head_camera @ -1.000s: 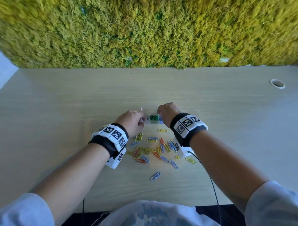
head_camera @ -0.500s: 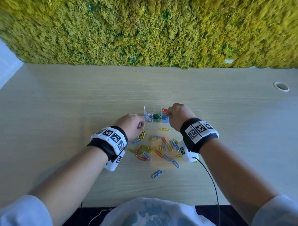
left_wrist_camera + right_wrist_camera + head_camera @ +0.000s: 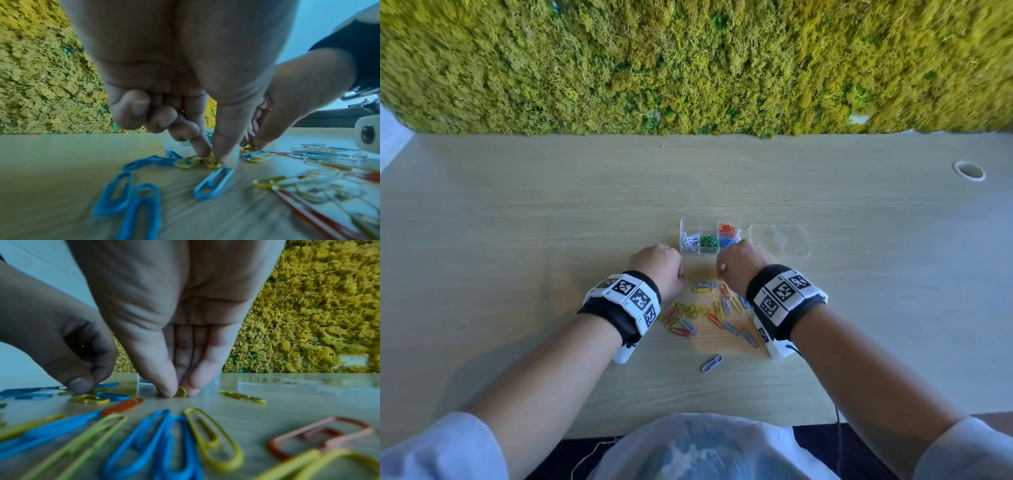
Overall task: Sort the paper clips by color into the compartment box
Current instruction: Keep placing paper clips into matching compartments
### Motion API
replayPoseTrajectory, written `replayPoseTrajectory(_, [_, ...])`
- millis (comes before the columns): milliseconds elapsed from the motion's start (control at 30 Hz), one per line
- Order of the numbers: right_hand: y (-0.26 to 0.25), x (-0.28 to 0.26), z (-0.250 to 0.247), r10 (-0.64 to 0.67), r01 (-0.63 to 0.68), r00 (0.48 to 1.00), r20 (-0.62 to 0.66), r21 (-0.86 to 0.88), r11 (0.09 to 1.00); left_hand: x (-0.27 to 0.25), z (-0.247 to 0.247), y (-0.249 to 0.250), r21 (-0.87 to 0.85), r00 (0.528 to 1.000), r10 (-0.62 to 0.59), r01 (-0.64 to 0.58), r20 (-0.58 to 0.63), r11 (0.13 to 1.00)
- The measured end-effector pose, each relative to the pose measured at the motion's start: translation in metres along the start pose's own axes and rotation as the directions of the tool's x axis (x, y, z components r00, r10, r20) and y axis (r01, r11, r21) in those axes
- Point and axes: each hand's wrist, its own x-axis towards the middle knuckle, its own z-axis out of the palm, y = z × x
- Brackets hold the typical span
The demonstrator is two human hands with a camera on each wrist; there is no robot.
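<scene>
The clear compartment box (image 3: 690, 222) stands on the desk, holding white, green, orange and blue clips in separate cells. Loose yellow, blue and orange paper clips (image 3: 709, 313) lie scattered just in front of it. My left hand (image 3: 212, 156) is down on the desk, forefinger and thumb pinching a yellow clip (image 3: 211, 162) that still lies on the wood. My right hand (image 3: 180, 393) pinches another yellow clip (image 3: 182, 391) between thumb and fingers, stood on edge on the desk. In the head view both hands (image 3: 657, 265) (image 3: 739, 260) sit between the box and the pile.
The box's clear lid (image 3: 779, 240) lies flat to the right of the box. A moss wall (image 3: 688, 61) backs the desk. A cable hole (image 3: 969, 170) is at the far right. One blue clip (image 3: 711, 363) lies apart, nearer the front edge.
Both hands have drawn back from the box toward the loose pile and come down onto yellow clips. The box is now fully uncovered.
</scene>
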Motion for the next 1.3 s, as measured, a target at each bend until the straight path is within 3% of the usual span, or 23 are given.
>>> replayPoseTrajectory(67, [0.001,0.0,0.0,0.0,0.0,1.0,-0.005,0.022,1.0,0.0,0.0,0.003,0.007,1.0,0.0,0.0,0.006,1.0])
replayPoseTrajectory(167, [0.008,0.0,0.0,0.056,-0.056,0.998,0.004,0.197,0.979,-0.001,0.002,0.007,0.023,1.0,-0.008,0.008,0.011,1.0])
replayPoseTrajectory(267, [0.023,-0.005,-0.007,0.2,-0.142,0.978,-0.065,0.495,0.857,-0.001,0.004,0.008,0.027,1.0,-0.024,0.024,-0.004,0.999])
replayPoseTrajectory(300, [0.029,-0.007,-0.009,0.266,-0.155,0.962,-0.066,0.668,0.727,-0.001,0.004,0.008,0.022,1.0,-0.03,0.03,-0.001,0.999])
replayPoseTrajectory(367, [0.038,-0.014,-0.014,0.36,-0.124,0.933,0.021,0.956,0.265,-0.001,0.004,0.009,0.009,0.999,-0.032,0.031,0.008,0.999])
replayPoseTrajectory(400, [0.042,-0.016,-0.015,0.376,-0.092,0.923,0.08,0.996,0.014,0.0,0.004,0.01,0.004,1.0,-0.028,0.028,0.013,1.0])
replayPoseTrajectory(433, [0.045,-0.017,-0.016,0.373,-0.072,0.918,0.136,0.981,-0.181,0.0,0.004,0.01,0.006,1.0,-0.025,0.025,0.017,1.0])
replayPoseTrajectory(467, [0.048,-0.018,-0.016,0.365,-0.07,0.913,0.183,0.951,-0.3,0.0,0.004,0.011,0.013,1.0,-0.023,0.023,0.02,1.0])
replayPoseTrajectory(500, [0.052,-0.017,-0.015,0.37,-0.08,0.905,0.212,0.937,-0.341,0.0,0.005,0.012,0.02,1.0,-0.022,0.022,0.022,1.0])
replayPoseTrajectory(533, [0.054,-0.017,-0.014,0.39,-0.098,0.895,0.216,0.949,-0.3,0.0,0.005,0.012,0.023,1.0,-0.021,0.02,0.022,1.0])
replayPoseTrajectory(567, [0.057,-0.016,-0.011,0.424,-0.133,0.884,0.194,0.976,-0.17,0.0,0.005,0.012,0.023,1.0,-0.02,0.019,0.02,1.0])
replayPoseTrajectory(633, [0.057,-0.015,-0.006,0.445,-0.266,0.887,0.121,0.923,0.279,0.001,0.005,0.009,0.023,1.0,-0.024,0.024,0.009,0.999])
replayPoseTrajectory(700, [0.053,-0.015,-0.002,0.395,-0.341,0.916,0.071,0.659,0.671,0.001,0.005,0.005,0.029,0.999,-0.031,0.031,0.007,0.999])
replayPoseTrajectory(767, [0.045,-0.014,0.0,0.339,-0.338,0.938,0.075,0.423,0.841,-0.001,0.005,0.003,0.032,0.999,-0.041,0.041,0.016,0.999])
replayPoseTrajectory(967, [0.034,-0.005,-0.002,0.376,-0.379,0.925,0.054,0.202,0.903,-0.003,0.002,0.005,0.024,0.999,-0.029,0.029,0.025,0.999])
replayPoseTrajectory(1233, [0.028,-0.008,-0.001,0.363,-0.371,0.928,0.08,0.123,0.921,-0.003,0.002,0.014,0.165,1.0,0.027,-0.028,0.011,0.986])
replayPoseTrajectory(1300, [0.028,-0.01,-0.004,0.343,-0.35,0.936,0.074,0.116,0.93,-0.003,0.001,0.014,0.127,0.999,0.045,-0.043,-0.013,0.991])
